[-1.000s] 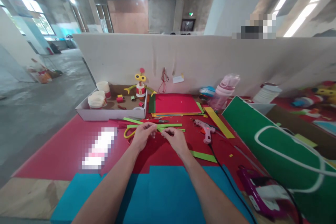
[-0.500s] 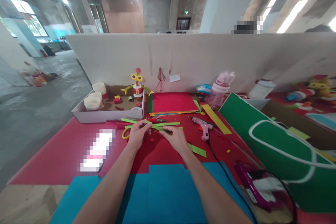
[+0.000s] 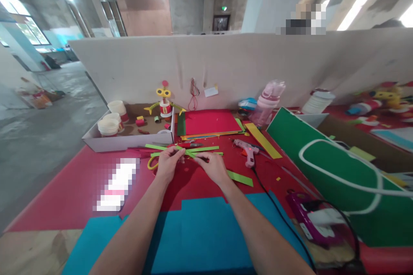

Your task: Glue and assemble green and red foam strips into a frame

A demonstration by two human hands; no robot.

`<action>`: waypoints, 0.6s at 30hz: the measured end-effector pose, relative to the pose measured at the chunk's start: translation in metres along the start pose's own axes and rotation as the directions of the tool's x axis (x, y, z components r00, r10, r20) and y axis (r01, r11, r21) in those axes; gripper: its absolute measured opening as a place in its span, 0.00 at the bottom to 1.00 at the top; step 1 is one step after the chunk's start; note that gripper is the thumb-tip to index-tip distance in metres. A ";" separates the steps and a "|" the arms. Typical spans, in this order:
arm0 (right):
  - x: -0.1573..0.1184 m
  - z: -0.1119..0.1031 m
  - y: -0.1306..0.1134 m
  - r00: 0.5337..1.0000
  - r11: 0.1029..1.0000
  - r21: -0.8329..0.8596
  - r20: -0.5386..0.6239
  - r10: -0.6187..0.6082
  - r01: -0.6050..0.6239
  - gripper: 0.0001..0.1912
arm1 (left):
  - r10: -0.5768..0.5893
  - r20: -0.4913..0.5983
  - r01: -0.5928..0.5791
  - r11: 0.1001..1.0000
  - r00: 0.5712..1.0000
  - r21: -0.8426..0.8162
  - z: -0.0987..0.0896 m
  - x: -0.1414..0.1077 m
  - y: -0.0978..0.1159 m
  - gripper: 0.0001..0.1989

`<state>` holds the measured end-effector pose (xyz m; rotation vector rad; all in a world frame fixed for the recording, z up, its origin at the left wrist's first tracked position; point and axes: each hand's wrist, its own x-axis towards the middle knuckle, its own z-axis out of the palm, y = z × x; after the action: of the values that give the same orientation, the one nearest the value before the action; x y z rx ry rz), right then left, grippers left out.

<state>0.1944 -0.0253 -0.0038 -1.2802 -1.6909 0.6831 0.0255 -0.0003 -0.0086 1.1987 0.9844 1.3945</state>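
Between my two hands is a narrow green paper strip [image 3: 190,153], held above the red table covering. My left hand [image 3: 168,162] pinches its left end, beside the yellow scissors handle [image 3: 152,163]. The fingers of my right hand [image 3: 211,166] are closed on its right end. More green strips [image 3: 209,149] lie just behind the hands. A wider green paper piece [image 3: 240,178] rests to the right of my right wrist. The pink glue gun [image 3: 248,151] lies further right.
A white-sided box [image 3: 129,142] with paper cups stands back left, near a small yellow-eyed figure [image 3: 165,107]. Red sheets [image 3: 211,121] are stacked behind the hands. Blue sheets [image 3: 203,232] lie in front. A green board [image 3: 322,172] and purple device [image 3: 309,219] are at right.
The view has shifted slightly, so most things appear a little further left. Both hands keep hold of the strip; my right fingers have moved slightly along or around it.
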 end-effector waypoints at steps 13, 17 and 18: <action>-0.001 0.001 -0.003 0.999 0.997 0.068 -0.016 0.032 -0.031 0.08 | -0.043 0.022 0.042 0.998 0.999 0.037 0.005 -0.003 -0.002 0.12; 0.000 0.002 -0.002 1.000 0.998 0.064 -0.009 0.015 -0.015 0.09 | -0.097 0.069 0.090 0.991 0.993 0.101 0.009 -0.006 -0.005 0.12; 0.000 0.002 -0.001 1.000 0.998 0.056 -0.006 0.011 -0.011 0.10 | -0.105 0.074 0.096 0.987 0.992 0.126 0.010 -0.007 -0.005 0.12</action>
<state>0.1923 -0.0259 -0.0037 -1.2521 -1.6498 0.7270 0.0363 -0.0063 -0.0129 1.2674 1.0711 1.2122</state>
